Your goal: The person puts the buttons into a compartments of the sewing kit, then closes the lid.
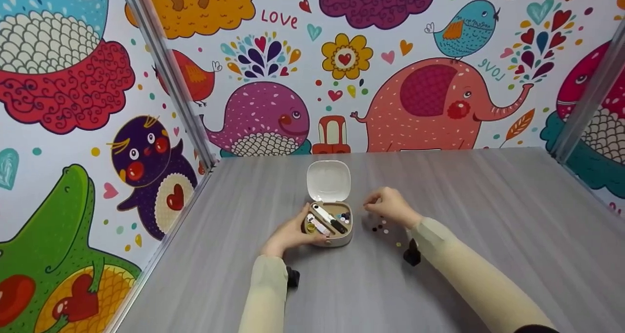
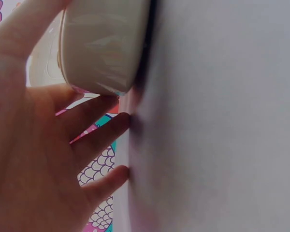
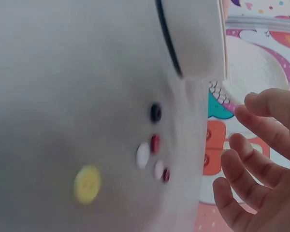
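Note:
A small white box (image 1: 338, 241) stands on the table with its lid (image 1: 328, 180) raised at the back. My left hand (image 1: 288, 233) grips its left side, thumb at the front and fingers around the side. Inside, a slim white-and-black tool (image 1: 330, 219) lies slantwise, beside a pink-and-white item (image 1: 318, 224). Small buttons (image 1: 344, 218) fill the right compartment. To the right of the box, my right hand (image 3: 266, 159) hovers with loosely bent fingers, nothing visible in them. Below it lie several loose buttons, including a yellow button (image 3: 87, 184), a white button (image 3: 143, 155) and a dark button (image 3: 156, 112).
The grey table (image 1: 205, 274) ends at printed cartoon panels (image 1: 415, 108) at the back and sides. Metal posts (image 1: 166, 69) mark the corners. A black wrist device (image 1: 412, 253) sits at the right cuff, another black device (image 1: 293, 278) at the left.

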